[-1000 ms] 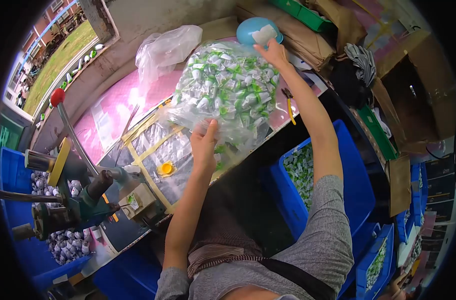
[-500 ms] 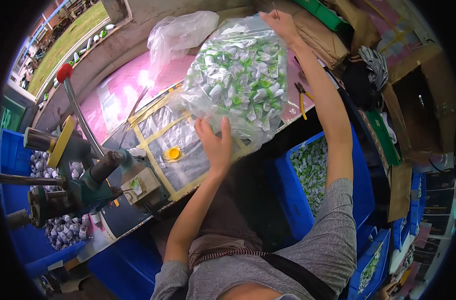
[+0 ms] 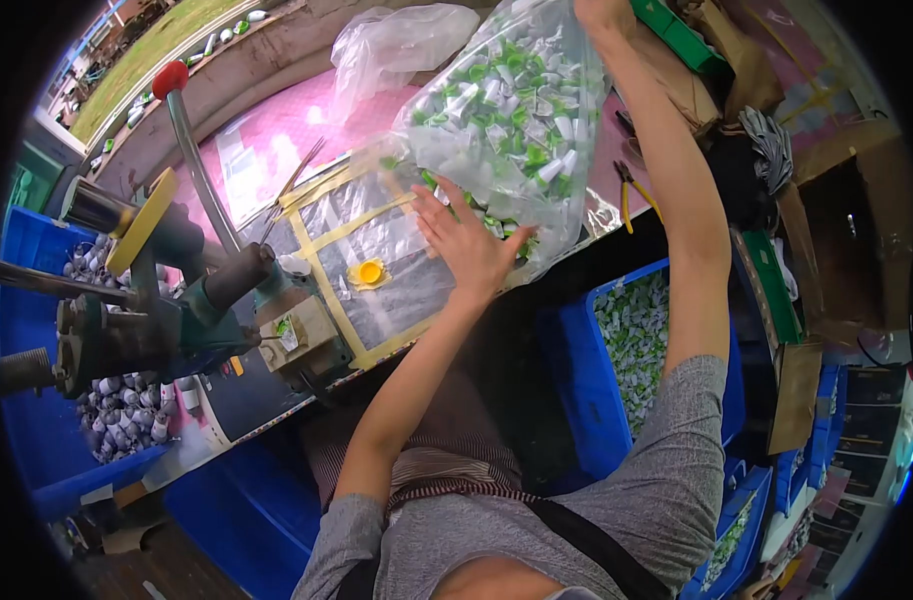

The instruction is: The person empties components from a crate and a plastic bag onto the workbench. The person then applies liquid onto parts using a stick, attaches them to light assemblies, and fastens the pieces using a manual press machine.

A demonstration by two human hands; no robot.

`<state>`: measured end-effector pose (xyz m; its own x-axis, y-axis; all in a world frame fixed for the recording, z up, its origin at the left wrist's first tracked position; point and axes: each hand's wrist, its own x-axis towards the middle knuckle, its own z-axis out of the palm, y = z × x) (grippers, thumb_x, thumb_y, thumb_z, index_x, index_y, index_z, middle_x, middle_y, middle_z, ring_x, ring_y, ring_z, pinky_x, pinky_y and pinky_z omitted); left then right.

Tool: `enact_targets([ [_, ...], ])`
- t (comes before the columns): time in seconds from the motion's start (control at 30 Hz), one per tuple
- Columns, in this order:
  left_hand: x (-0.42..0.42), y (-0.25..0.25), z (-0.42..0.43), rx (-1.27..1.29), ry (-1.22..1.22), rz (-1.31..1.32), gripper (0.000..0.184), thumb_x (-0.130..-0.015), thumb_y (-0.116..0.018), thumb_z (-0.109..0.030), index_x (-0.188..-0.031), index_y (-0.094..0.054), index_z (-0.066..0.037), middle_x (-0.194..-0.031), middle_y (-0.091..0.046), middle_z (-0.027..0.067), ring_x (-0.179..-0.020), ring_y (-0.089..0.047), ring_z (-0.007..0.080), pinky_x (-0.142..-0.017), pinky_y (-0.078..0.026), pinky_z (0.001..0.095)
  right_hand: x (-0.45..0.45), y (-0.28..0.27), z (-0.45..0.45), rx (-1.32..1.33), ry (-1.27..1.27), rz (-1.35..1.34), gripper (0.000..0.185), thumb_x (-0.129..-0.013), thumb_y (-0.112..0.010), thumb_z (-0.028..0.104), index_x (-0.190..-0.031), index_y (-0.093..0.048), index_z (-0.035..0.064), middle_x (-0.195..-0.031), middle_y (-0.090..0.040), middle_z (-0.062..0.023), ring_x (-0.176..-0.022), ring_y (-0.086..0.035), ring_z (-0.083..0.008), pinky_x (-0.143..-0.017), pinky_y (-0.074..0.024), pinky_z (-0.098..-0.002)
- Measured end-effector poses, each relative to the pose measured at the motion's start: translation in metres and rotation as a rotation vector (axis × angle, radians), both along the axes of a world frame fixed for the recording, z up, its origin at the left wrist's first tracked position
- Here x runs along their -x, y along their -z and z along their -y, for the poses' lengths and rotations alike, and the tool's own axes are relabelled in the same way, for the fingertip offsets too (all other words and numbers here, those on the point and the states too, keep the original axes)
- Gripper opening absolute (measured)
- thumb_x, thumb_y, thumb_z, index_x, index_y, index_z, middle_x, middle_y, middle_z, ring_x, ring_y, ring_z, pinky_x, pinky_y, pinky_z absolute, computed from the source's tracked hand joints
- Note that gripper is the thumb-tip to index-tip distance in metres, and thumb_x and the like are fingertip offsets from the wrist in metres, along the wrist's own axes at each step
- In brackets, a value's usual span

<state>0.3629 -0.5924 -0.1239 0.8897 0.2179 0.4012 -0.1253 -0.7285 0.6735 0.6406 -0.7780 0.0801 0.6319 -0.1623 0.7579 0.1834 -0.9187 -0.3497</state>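
Note:
A large clear plastic bag [image 3: 496,110], full of small white and green plastic pieces, lies slanting across the workbench. At its far corner, my right hand [image 3: 604,14] is closed on the plastic, its fingers partly cut off by the top of the view. My left hand [image 3: 468,245] is open with spread fingers, palm down at the bag's near end. Several green and white pieces show around those fingers. Left of this hand, a yellow round cap-like part [image 3: 369,272] sits on the taped bench surface.
A hand press with a red-knobbed lever [image 3: 170,79] stands at left, beside a blue bin [image 3: 26,400] of grey-white parts. Yellow-handled pliers [image 3: 631,195] lie right of the bag. Below the bench edge is a blue crate [image 3: 586,400] of green-white pieces. Another clear bag [image 3: 401,40] lies behind.
My right hand has moved up and away with the bag's far corner, stretching the bag. My left hand has shifted right and spread its fingers. The head view has shifted slightly.

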Motion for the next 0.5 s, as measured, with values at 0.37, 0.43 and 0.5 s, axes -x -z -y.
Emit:
enact_targets([
  [0.37,-0.032,0.020,-0.001,0.090,-0.067,0.100,0.138,-0.064,-0.083,-0.060,-0.154,-0.003,0.008,-0.158,0.000,0.0369,-0.146,-0.005,0.0549,-0.118,-0.008,0.0610,-0.009,0.029,0.001,0.266,-0.226,-0.700,0.047,-0.093,-0.059,0.044,-0.101,-0.069,-0.0013,-0.098,-0.069,-0.0237,-0.092,-0.066,-0.0309,-0.079,-0.0507,-0.0436],
  [0.43,-0.034,0.021,-0.001,0.085,-0.067,0.079,0.137,-0.065,-0.082,-0.061,-0.154,-0.003,0.008,-0.158,0.000,0.0366,-0.146,-0.005,0.0550,-0.118,-0.009,0.0612,-0.029,0.046,0.000,0.568,-0.650,-0.473,0.053,-0.087,-0.065,0.048,-0.109,-0.069,-0.0005,-0.117,-0.066,-0.0265,-0.105,-0.065,-0.0408,-0.088,-0.0515,-0.0485],
  [0.5,-0.043,0.023,0.000,0.059,-0.113,0.107,0.138,-0.064,-0.083,-0.061,-0.154,-0.003,0.008,-0.158,-0.001,0.0365,-0.146,-0.006,0.0550,-0.118,-0.009,0.0611,-0.003,0.021,-0.017,0.219,-0.167,-0.556,0.050,-0.087,-0.065,0.046,-0.109,-0.070,0.0006,-0.117,-0.067,-0.0246,-0.107,-0.065,-0.0404,-0.091,-0.0510,-0.0488],
])
